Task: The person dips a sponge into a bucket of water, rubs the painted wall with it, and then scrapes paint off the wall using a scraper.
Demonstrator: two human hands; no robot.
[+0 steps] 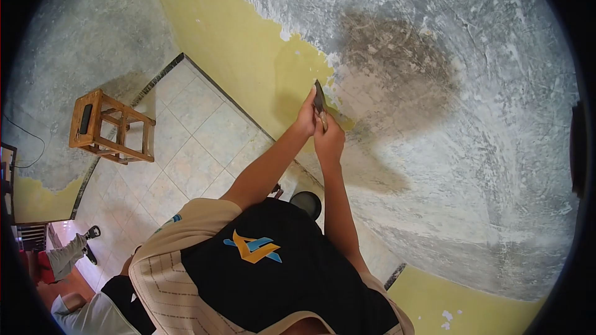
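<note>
A scraper with a dark blade and a light handle is held up against the wall, at the ragged edge where yellow paint meets bare grey plaster. My right hand is wrapped around its handle. My left hand is closed along the blade side of the same tool, with the fingers partly hidden. Both forearms reach up from my body, close together.
A wooden stool with a dark object on its seat stands at the left on the tiled floor. A round dark item lies below my arms. People sit at lower left, one in grey trousers.
</note>
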